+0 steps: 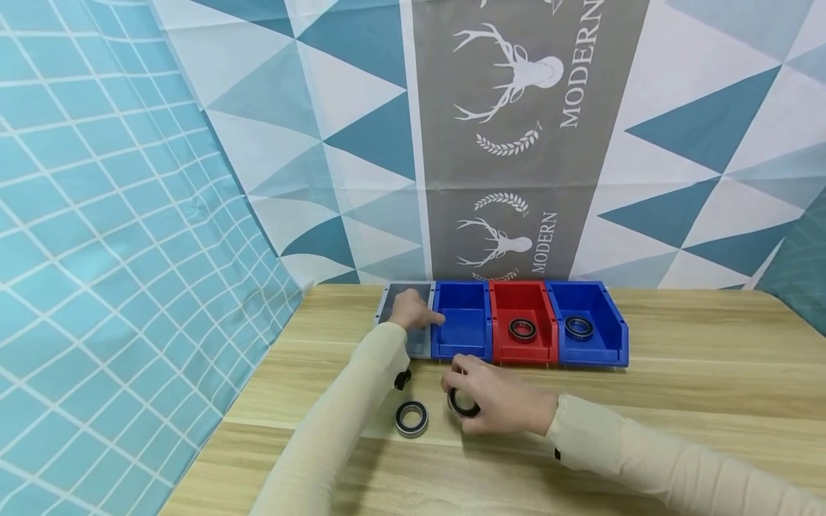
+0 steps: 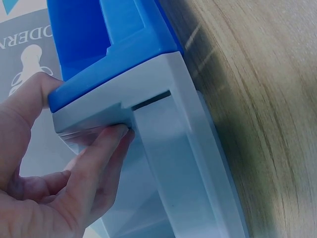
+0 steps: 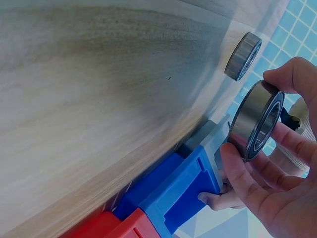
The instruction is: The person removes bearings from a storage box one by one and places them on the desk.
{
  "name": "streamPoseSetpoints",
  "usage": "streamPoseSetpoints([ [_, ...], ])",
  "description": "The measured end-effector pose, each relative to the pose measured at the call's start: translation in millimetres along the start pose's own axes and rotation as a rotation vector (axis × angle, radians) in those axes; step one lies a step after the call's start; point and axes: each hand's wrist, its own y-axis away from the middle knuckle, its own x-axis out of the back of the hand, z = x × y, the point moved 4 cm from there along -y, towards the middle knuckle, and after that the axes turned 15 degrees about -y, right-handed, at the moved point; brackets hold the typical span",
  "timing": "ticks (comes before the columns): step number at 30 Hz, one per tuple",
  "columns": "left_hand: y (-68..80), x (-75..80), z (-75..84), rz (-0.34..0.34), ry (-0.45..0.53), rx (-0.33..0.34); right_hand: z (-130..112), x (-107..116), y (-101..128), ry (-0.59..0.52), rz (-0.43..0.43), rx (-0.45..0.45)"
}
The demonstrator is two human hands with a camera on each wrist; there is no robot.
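My right hand (image 1: 500, 398) has its grip closed around a bearing (image 3: 255, 121), thumb on one side of the steel rim, fingers curled round the other, low over the surface (image 1: 677, 401) in front of the bins. I'd judge it heavy for its size, fully rigid, and slick on that polished outer ring, so pinching across the rim as I am looks right; the dark seal face is the part I'd keep fingertips off. A second bearing (image 1: 411, 418) lies flat just to the left of it, untouched.

My left hand (image 1: 413, 312) grips the grey bin (image 2: 163, 148) at the left end of the row, thumb over its top edge, fingers (image 2: 101, 153) hooked under the lip. It touches the blue bin (image 1: 462, 322) beside it. Further right, the red bin (image 1: 521, 319) and another blue bin (image 1: 584, 319) each hold one bearing.
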Motion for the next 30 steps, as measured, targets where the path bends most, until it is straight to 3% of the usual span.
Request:
streamPoseSetpoints([
  [30,-1.9,-1.1,-1.9,-0.004,0.017,0.002,1.0,-11.9,4.5,0.043,-0.019,0.031],
])
